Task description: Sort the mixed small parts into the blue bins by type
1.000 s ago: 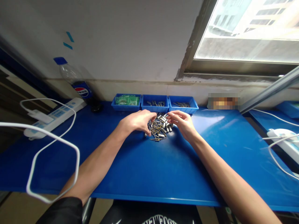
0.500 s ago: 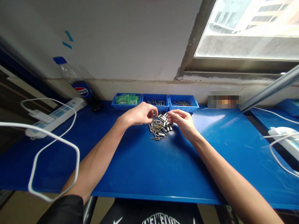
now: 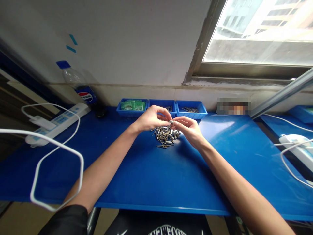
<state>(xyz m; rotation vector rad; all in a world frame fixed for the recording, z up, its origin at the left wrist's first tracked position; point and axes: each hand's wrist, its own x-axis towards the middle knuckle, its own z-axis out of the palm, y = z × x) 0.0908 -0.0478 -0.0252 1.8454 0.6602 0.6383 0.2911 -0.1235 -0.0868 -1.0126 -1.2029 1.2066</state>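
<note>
A heap of small metal pins and silver sleeves (image 3: pixel 166 135) lies on the blue table (image 3: pixel 156 176). My left hand (image 3: pixel 151 118) hovers just above the heap's far side, fingers pinched together. My right hand (image 3: pixel 187 128) meets it fingertip to fingertip and pinches a small silver part (image 3: pixel 170 121) between them. Both hands are closed around tiny parts; what the left holds is too small to name. Behind the hands stand three blue bins: one with green bags (image 3: pixel 132 106), one with metal sleeves (image 3: pixel 164 107), one with thin pins (image 3: pixel 191 109).
A Pepsi bottle (image 3: pixel 80 86) stands at the back left by a white power strip (image 3: pixel 56 122) with looping white cable (image 3: pixel 56 153). Another white strip and cables (image 3: pixel 297 148) lie at the right. The wall and a window sill run along the back.
My left hand rose from the heap and moved right to meet my right hand; the fingertips now touch above the pile with a small silver part between them.
</note>
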